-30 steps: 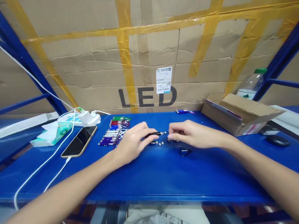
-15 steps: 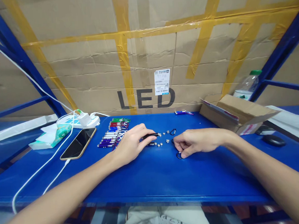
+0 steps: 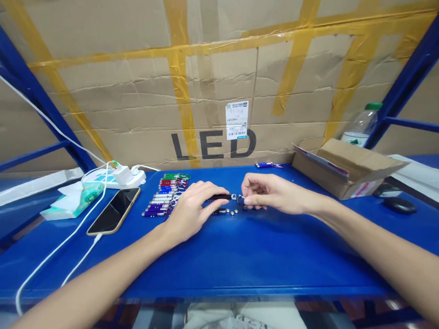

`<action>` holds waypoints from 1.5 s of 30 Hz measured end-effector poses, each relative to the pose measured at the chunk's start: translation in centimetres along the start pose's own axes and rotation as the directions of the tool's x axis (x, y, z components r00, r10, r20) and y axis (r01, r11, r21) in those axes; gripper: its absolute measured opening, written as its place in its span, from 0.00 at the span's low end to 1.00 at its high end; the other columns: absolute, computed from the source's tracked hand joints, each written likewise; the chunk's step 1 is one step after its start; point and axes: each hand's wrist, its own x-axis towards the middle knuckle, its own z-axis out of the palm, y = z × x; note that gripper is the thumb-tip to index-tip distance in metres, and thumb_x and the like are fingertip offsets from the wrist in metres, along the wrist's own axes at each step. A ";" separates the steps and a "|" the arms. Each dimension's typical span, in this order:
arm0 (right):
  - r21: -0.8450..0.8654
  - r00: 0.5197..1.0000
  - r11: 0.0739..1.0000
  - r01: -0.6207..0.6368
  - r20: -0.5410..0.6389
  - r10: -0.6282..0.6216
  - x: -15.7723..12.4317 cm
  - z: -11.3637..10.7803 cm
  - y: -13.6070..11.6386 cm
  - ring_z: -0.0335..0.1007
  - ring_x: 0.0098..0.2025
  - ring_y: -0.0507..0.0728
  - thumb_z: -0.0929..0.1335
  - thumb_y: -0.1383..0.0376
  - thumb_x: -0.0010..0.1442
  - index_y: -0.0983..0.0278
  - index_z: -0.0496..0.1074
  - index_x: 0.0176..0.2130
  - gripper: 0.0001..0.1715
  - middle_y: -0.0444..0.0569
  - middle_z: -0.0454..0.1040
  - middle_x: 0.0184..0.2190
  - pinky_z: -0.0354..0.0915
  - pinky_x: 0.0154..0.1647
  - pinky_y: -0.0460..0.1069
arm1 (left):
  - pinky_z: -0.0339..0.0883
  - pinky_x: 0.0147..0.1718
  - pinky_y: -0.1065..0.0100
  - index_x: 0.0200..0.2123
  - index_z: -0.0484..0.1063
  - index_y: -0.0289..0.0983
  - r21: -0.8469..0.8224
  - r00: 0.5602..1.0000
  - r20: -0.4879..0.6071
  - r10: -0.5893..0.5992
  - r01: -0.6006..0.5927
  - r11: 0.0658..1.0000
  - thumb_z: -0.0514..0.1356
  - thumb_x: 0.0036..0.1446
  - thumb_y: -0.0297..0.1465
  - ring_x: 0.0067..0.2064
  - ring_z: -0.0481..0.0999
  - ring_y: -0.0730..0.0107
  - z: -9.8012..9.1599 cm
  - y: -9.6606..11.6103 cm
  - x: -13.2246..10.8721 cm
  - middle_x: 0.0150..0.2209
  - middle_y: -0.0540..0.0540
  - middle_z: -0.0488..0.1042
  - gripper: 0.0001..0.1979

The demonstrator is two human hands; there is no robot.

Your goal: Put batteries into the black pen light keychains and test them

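My left hand (image 3: 194,207) pinches a slim black mini flashlight (image 3: 225,197) between thumb and fingers, its silver end pointing right. Against that end my right hand (image 3: 269,193) holds a small black carabiner clip (image 3: 240,200); whether the two are joined I cannot tell. Below the held flashlight lies a second black mini flashlight (image 3: 220,211), partly covered by my left hand, with several silver button cells (image 3: 232,212) beside it. Small parts under my right fingers are mostly hidden. Left of my left hand, several coloured mini flashlights (image 3: 158,207) with straps lie in a column.
A phone (image 3: 114,212) on a white cable, a tissue pack (image 3: 74,201) and a power strip (image 3: 131,179) occupy the left. At the back lies a blue flashlight (image 3: 264,165). An open cardboard box (image 3: 342,175), a bottle (image 3: 361,125) and a black mouse (image 3: 398,205) are right.
My right hand has picked up a black carabiner clip from the table and brought it up and left to the flashlight's silver end. My left hand has barely moved.
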 end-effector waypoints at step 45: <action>-0.035 0.987 0.998 0.045 -0.150 -0.050 0.6 1.1 1.7 0.83 0.45 0.61 0.75 0.55 0.65 0.63 0.79 0.56 0.23 0.54 0.85 0.48 0.76 0.43 0.54 | 0.72 0.53 0.59 0.54 0.71 0.41 -0.175 0.956 0.153 -0.252 0.277 0.945 0.55 0.77 0.35 0.53 0.80 0.60 0.5 0.2 -0.1 0.51 0.44 0.79 0.09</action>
